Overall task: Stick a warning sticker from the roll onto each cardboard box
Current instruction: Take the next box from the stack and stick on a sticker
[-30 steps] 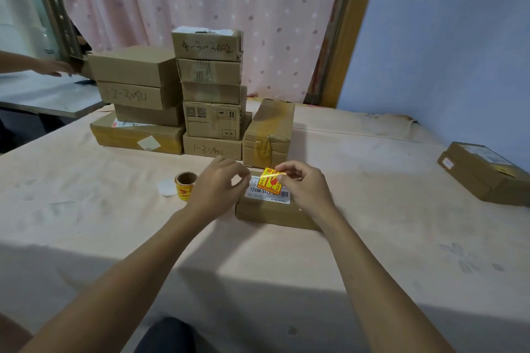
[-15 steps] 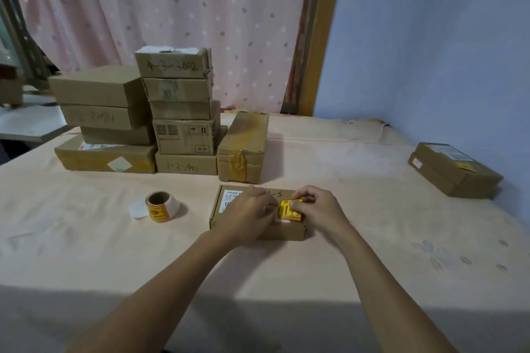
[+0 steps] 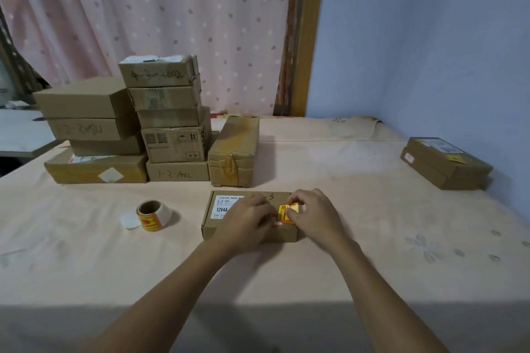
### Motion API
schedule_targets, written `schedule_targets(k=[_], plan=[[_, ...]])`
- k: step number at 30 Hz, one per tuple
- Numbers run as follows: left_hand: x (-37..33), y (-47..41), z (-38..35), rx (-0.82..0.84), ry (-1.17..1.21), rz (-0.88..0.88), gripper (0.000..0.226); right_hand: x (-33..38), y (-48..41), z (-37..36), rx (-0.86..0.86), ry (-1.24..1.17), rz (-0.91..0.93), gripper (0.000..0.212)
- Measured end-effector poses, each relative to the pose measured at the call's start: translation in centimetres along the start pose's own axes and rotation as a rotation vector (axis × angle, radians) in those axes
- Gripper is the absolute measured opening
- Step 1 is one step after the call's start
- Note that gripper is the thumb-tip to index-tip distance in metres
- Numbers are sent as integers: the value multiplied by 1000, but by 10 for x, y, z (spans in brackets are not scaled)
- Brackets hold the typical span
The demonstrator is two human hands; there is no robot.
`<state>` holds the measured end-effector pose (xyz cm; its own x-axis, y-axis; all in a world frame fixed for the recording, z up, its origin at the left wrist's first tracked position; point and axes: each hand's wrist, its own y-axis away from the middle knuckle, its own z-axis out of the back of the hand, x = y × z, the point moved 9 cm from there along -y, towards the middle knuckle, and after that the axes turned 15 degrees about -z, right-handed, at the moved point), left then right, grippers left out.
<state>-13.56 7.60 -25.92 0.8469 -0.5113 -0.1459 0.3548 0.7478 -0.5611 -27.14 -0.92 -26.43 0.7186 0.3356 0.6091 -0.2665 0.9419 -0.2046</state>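
Observation:
A small flat cardboard box (image 3: 212, 231) with a white label lies on the table in front of me. A yellow and red warning sticker (image 3: 284, 213) sits on the right part of its top. My right hand (image 3: 317, 216) pinches the sticker's right edge between thumb and curled forefinger. My left hand (image 3: 246, 219) rests on the box top, its bent fingertips holding the sticker's left edge; its thumb is hidden. The sticker roll (image 3: 149, 216) stands on the cloth left of the box, apart from both hands.
Stacks of cardboard boxes (image 3: 167, 120) stand behind, with a taped box (image 3: 233, 149) beside them. Another flat box (image 3: 446, 163) bearing a yellow sticker lies at the far right near the blue wall. A pale cloth (image 3: 344, 252) covers the table.
The sticker came down from above the box's label onto the right part of the top. Both hands followed it down. My view shifted right and pulled back.

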Motion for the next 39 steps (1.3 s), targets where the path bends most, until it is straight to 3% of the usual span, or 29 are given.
schedule_targets(k=[6,10,13,15,19,26,33,39], plan=[[-3,1,0,-5,-5,-24,29,5,0,-5,-8,128,87,11],[9,7,14,-66,-42,19,22,-15,-4,-3,-3,-89,-63,9],[42,32,47,-213,-166,215,11,-37,-2,-11,97,-304,-244,16],[63,56,60,-229,-220,379,12,-45,3,-18,192,-420,-344,22],[78,92,61,-213,-202,623,25,-46,1,-19,210,-498,-389,22],[73,89,42,-174,-46,765,20,-48,-2,-17,175,-463,-423,22],[48,42,16,-292,262,712,21,-85,-2,38,85,-782,-439,27],[16,-25,-33,-297,657,638,28,-143,9,95,18,-820,-522,41]])
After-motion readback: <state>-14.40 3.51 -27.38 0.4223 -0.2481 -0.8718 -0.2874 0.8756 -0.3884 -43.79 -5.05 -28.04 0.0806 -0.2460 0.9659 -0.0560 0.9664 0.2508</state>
